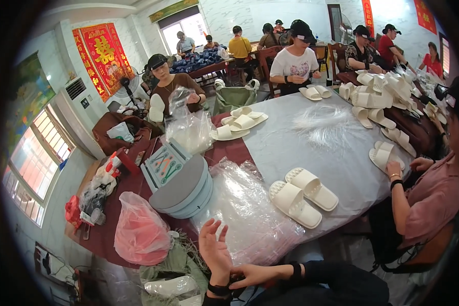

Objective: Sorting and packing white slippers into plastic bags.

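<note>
My left hand (217, 252) is raised palm up near the table's front edge, its fingers apart and holding nothing. Across its wrist reaches my right hand (255, 275), with fingers curled at the edge of a black wristband (218, 290). Just beyond my hands lies a stack of clear plastic bags (250, 219). A pair of cream slippers (306, 196) rests to its right on the grey table cover, toes toward me. Below left, a green woven sack (186, 260) holds a wrapped white slipper (172, 286).
A pink plastic bag (140, 229) and a rounded grey-blue stool (183, 186) occupy the table's left side. Slippers pile up at the far right (382, 92). A co-worker in pink (433, 188) handles a slipper on the right; others sit across the table.
</note>
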A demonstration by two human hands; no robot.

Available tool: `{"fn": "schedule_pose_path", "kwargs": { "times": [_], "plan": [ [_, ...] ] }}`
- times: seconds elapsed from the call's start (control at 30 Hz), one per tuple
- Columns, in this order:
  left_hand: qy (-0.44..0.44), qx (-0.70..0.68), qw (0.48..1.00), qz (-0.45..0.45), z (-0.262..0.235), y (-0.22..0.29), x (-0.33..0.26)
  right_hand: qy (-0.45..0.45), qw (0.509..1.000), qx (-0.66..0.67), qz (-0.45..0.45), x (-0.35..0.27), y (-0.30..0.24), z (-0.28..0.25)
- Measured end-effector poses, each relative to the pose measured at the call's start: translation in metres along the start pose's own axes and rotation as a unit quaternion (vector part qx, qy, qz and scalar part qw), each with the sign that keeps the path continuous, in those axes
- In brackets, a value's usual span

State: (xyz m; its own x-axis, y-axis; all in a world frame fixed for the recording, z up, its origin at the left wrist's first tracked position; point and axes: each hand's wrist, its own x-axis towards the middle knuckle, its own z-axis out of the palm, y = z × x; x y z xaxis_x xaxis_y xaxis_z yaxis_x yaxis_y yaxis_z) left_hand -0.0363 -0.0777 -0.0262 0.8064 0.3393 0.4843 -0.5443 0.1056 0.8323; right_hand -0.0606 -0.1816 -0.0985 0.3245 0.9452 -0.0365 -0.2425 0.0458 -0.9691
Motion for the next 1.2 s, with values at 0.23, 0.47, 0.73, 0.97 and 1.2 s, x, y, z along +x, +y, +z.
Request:
{"fn": "schedule_pose_path", "kwargs": {
  "times": [0.23, 0.47, 0.73, 0.97, 1.2],
  "plan": [
    [0.148, -0.388, 0.877, -0.243, -0.009, -0.008, 0.008, 0.014, 0.999, -0.025, 0.014, 0.003, -0.001, 0.003],
    [0.086, 0.222, 0.964, 0.117, -0.011, -0.026, 0.02, 0.039, 0.998, -0.052, 0.027, 0.002, -0.002, 0.017],
    [-0.015, -0.185, 0.976, -0.119, 0.016, 0.012, 0.02, -0.038, 0.993, 0.101, 0.038, -0.009, -0.033, -0.002],
    [-0.011, -0.413, 0.877, -0.244, 0.032, 0.017, 0.047, -0.022, 0.972, 0.21, -0.099, 0.018, 0.022, -0.028],
    [-0.024, -0.475, 0.849, -0.231, 0.039, -0.011, 0.09, 0.153, 0.978, 0.091, -0.109, 0.003, -0.027, -0.041]
  ]
}}
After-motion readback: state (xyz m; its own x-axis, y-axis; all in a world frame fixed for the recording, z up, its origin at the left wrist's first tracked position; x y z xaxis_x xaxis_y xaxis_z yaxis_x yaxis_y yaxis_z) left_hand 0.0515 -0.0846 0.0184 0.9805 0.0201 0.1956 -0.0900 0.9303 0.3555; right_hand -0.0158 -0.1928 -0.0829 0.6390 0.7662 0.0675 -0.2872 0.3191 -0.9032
